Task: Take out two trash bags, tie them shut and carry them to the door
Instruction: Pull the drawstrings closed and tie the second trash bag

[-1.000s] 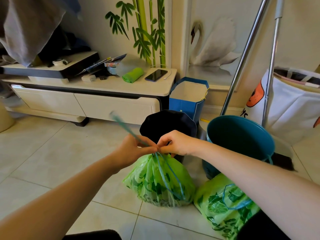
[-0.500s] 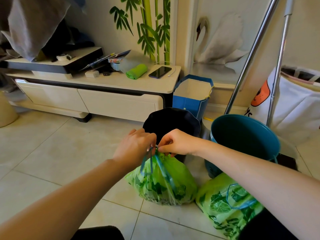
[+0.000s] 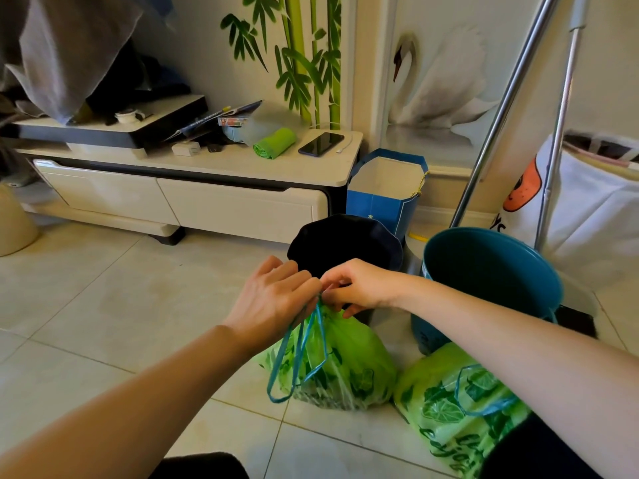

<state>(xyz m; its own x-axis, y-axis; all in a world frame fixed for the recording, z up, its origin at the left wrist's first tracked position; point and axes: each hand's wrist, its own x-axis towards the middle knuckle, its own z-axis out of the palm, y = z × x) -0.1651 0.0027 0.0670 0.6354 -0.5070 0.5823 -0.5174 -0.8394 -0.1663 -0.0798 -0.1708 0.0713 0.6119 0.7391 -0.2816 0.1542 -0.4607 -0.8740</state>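
A full green trash bag [image 3: 349, 364] with a leaf print stands on the tiled floor in front of me. Its blue drawstring [image 3: 297, 354] hangs in loops down the bag's left side. My left hand [image 3: 273, 299] and my right hand [image 3: 359, 285] meet at the bag's gathered neck, both pinching the drawstring there. A second green trash bag [image 3: 446, 406] lies on the floor to the right, under my right forearm, with its own blue drawstring loop on top.
A black bin [image 3: 345, 243] and a teal bucket [image 3: 491, 281] stand just behind the bags. A blue paper bag [image 3: 383, 202], a low white TV cabinet [image 3: 207, 198], two metal poles [image 3: 508, 108] and a white laundry bag [image 3: 594, 209] lie beyond.
The drawstring that my left hand held stretched out to the upper left now hangs in slack loops beside the bag. Both hands stay close together at the bag's neck.
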